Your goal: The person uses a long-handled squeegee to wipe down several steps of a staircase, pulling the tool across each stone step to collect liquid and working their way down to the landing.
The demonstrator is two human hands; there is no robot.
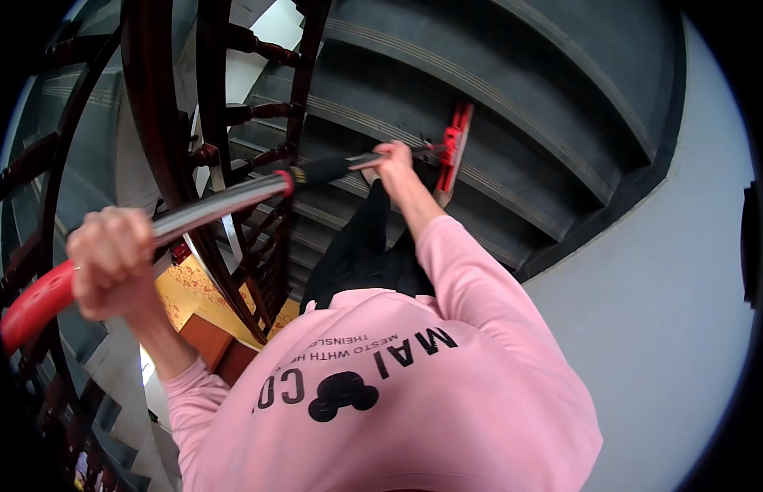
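My left hand (111, 264) is closed around the metal pole of a mop (218, 206), just beside its red end grip (40, 301). Farther down, past a black sleeve, my right hand (391, 161) grips the pole near the head. The red, flat mop head (452, 147) lies across a dark grey stair tread, and a pale strip shows along its edge. Its pad is too small to make out. My feet are partly hidden behind my right arm and the mop head.
Dark grey stairs (511, 117) with ribbed edge strips curve around me. A dark wooden banister (154, 111) with turned balusters stands on the left, and a lower level shows through it. A pale wall (652, 277) bounds the stairs on the right.
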